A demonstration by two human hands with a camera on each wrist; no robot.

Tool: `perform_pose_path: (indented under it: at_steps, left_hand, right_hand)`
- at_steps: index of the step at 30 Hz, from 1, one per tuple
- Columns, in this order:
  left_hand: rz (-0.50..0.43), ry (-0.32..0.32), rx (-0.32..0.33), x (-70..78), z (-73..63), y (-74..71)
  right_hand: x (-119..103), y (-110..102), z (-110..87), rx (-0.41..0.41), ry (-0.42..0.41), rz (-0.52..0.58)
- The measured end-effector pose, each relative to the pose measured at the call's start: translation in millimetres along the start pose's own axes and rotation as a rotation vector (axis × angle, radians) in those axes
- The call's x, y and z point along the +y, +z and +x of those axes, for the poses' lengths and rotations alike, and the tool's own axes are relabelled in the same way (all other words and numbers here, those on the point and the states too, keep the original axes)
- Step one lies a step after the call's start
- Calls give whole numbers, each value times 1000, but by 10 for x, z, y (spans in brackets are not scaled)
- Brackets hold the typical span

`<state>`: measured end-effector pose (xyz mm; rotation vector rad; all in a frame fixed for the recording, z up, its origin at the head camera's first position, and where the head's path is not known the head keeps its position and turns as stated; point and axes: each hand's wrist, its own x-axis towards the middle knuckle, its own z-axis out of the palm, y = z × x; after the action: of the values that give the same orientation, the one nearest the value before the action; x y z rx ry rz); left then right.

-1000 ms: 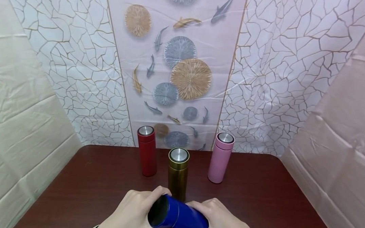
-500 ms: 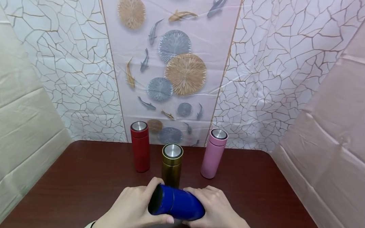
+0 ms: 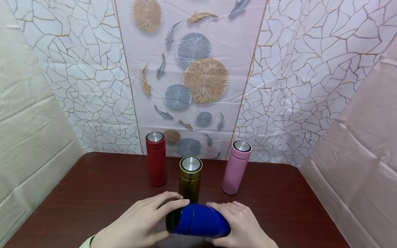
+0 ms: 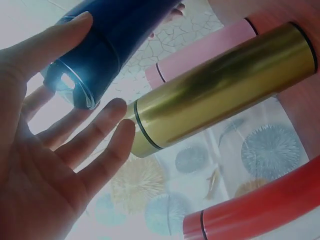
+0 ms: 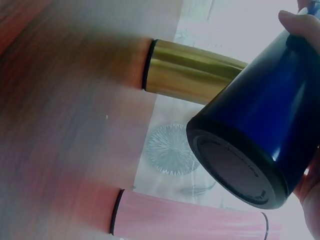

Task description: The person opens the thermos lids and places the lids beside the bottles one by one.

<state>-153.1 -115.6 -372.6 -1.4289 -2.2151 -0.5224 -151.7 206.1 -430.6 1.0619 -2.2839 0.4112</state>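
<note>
A blue thermos flask (image 3: 206,221) lies tilted on its side in the air above the near part of the table, lid end towards the left. My right hand (image 3: 239,225) grips it near its base; the right wrist view shows the dark round bottom (image 5: 235,170). My left hand (image 3: 139,222) is at the lid end, its fingers loosely spread. In the left wrist view one digit overlaps the blue lid (image 4: 107,55), and the other fingers reach out past it; whether they touch it is unclear. Just behind stands a gold thermos (image 3: 190,180), its lower part hidden.
On the dark red-brown table (image 3: 104,187) a red thermos (image 3: 157,161) stands upright at the back left. A pink thermos (image 3: 235,170) stands at the back right. Patterned cloth (image 3: 93,88) hangs behind the table, with plain cloth at both sides.
My left hand has loosened its hold on the lid end, and its fingers have straightened and shifted. The blue thermos has risen slightly and lies nearer level. The view has shifted a little.
</note>
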Motion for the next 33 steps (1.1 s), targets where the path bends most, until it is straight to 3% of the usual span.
perform_pose_path:
  at_steps: [8,15,18,26,30,33]
  left_hand:
    - [66,65,44,-58,-37,13]
    - [141,95,131,-95,-8,-3]
    - [150,66,143,-86,-11,5]
    - [147,-120,134,-32,-37,41]
    - [154,-179,146,-22,-35,45]
    - [174,-235,115,-17,-30,38]
  right_hand:
    - [-23,45,-23,-16,-14,28]
    - [-29,50,-11,3,-12,14]
    - [-28,52,-7,16,-23,-4]
    - [-30,65,15,36,-44,-27]
    - [-28,54,46,39,-45,-41]
    - [-30,43,62,39,-50,-45]
